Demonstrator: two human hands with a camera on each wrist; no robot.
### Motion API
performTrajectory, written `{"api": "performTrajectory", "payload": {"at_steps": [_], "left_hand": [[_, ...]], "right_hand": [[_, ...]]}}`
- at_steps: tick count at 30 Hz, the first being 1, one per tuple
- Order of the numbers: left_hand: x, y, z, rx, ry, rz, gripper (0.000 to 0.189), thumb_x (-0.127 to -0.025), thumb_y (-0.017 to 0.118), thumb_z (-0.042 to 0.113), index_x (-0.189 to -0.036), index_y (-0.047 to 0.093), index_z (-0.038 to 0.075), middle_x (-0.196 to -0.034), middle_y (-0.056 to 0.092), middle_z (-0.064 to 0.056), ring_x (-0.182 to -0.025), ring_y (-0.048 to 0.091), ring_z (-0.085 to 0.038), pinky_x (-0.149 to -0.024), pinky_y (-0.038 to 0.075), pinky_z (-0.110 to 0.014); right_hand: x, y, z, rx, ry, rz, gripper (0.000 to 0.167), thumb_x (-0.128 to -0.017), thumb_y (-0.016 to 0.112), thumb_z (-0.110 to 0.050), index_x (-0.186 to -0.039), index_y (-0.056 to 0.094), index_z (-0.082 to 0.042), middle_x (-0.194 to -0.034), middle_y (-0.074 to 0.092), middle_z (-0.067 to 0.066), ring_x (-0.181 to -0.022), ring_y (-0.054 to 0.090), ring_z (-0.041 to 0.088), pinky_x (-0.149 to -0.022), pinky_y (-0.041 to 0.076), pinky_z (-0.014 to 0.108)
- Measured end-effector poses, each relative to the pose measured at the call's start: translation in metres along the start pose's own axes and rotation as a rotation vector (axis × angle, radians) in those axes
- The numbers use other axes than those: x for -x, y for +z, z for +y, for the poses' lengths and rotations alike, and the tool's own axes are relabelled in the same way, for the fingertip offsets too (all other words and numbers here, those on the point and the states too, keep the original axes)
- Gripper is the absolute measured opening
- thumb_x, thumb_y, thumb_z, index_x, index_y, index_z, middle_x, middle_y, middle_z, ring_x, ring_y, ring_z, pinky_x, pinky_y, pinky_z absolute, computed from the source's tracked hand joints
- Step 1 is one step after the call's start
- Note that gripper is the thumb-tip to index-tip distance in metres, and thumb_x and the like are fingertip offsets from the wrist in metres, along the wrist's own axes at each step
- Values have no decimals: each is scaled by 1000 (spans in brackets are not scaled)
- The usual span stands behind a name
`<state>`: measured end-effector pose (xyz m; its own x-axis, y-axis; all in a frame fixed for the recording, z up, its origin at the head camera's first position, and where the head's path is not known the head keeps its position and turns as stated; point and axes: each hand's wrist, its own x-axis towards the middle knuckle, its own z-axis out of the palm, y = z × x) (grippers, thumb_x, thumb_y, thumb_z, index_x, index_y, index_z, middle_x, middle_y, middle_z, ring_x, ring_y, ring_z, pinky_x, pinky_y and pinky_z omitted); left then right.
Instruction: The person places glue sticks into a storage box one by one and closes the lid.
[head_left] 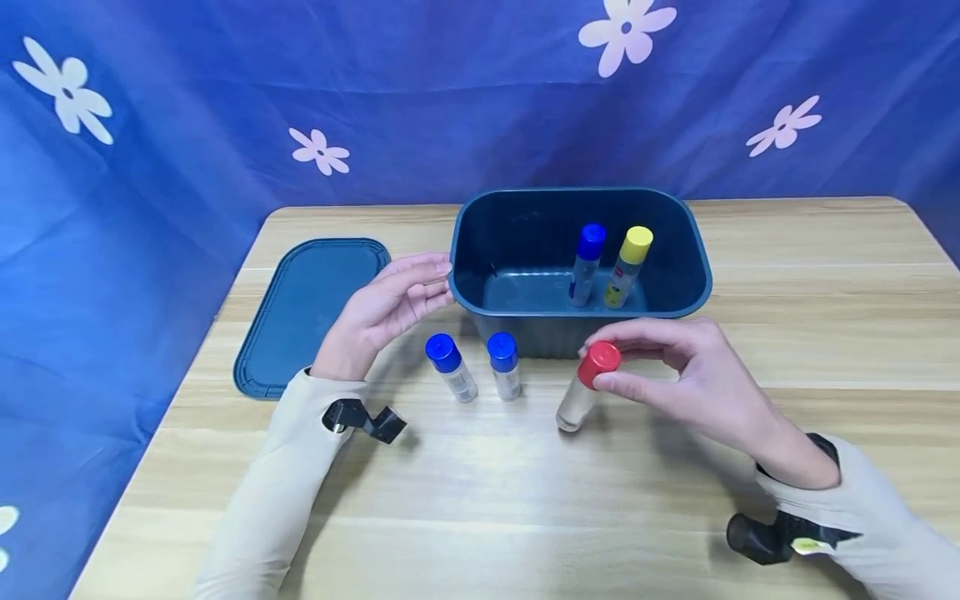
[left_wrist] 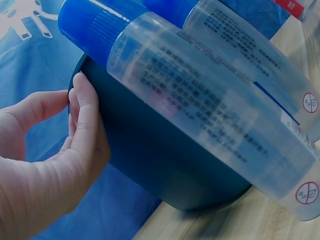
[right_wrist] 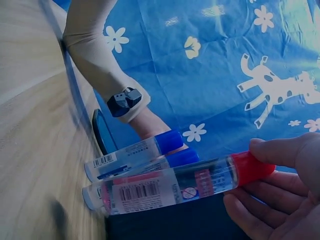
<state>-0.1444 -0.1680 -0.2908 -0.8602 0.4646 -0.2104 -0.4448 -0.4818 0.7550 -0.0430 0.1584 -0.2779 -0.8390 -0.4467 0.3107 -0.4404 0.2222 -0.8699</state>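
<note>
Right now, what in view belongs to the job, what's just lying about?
Likely in the job:
red-capped bottle, in right hand
box, left hand at its rim
blue-capped bottle and yellow-capped bottle inside
two blue-capped bottles in front

Probably lying about:
lid, in neither hand
flowered cloth

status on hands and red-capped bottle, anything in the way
Right hand pinching red-capped bottle by cap, bottle tilted. Left hand touching bin. Two blue-capped bottles nearby, seemingly not blocking.
</note>
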Motion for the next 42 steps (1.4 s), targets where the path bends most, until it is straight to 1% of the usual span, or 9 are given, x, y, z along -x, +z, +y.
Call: {"api": "performTrajectory", "payload": {"at_steps": [6,9,17,23,28,30,35,40,42], "left_hand": [[0,-1,-1,-13,5,-2,16,-96,52,-5,-98,68,-4,-90,70,-15,-81,69,-23,-78,58,-30],[0,-2,-1,-16,7,4,16,-96,53,-4,-96,69,-3,-90,70,-14,-81,69,-22,-78,58,-30],[4,-4,-2,21,1,13,15,-95,55,-6,-102,69,-5,-96,71,-16,-85,71,-24,-80,58,-33],[2,-2,-2,13,1,4,14,-94,56,-6,-100,68,-5,-95,71,-15,-84,71,-24,-79,58,-33],[-1,-2,-2,-10,-2,-13,14,-96,53,-5,-100,66,-5,-92,70,-14,-82,70,-22,-78,58,-30],[-1,-1,-2,-23,-2,-1,14,-97,52,-4,-99,66,-4,-90,70,-13,-81,69,-22,-77,58,-29],[-2,-1,-2,-39,-1,26,13,-96,53,-4,-97,66,-3,-85,69,-12,-77,68,-21,-73,58,-28],[-1,-2,-2,-8,-3,-3,13,-96,53,-5,-98,66,-4,-88,71,-13,-80,70,-21,-76,58,-30],[0,-2,-2,2,-4,-11,13,-96,54,-5,-97,67,-4,-90,71,-13,-81,71,-22,-77,58,-31]], "right_hand": [[-1,0,-2,-12,-105,40,42,-78,74,11,-116,68,-5,-108,71,5,-95,67,15,-82,55,24],[-3,-4,-6,-23,-148,75,44,-75,73,15,-116,68,-1,-107,71,10,-94,67,17,-82,55,23],[-8,-16,-17,70,-151,142,43,-74,74,16,-114,68,0,-105,71,9,-91,68,17,-81,56,24],[-15,-23,-27,-7,-203,194,39,-78,73,13,-115,67,3,-105,70,16,-92,68,21,-84,54,23],[-22,-28,-30,14,-225,237,38,-79,73,10,-116,67,3,-106,70,17,-93,69,21,-86,53,25],[-25,-29,-31,51,-222,244,39,-79,73,10,-116,67,2,-106,70,16,-93,69,21,-86,54,25],[-29,-31,-34,74,-230,238,39,-80,72,11,-117,67,0,-108,69,18,-95,68,23,-87,54,26],[-32,-34,-36,20,-266,227,36,-80,72,11,-115,67,4,-107,68,22,-95,68,25,-87,53,27],[-34,-35,-36,23,-274,231,37,-79,73,11,-115,67,5,-108,67,23,-95,68,25,-87,53,27]]}}
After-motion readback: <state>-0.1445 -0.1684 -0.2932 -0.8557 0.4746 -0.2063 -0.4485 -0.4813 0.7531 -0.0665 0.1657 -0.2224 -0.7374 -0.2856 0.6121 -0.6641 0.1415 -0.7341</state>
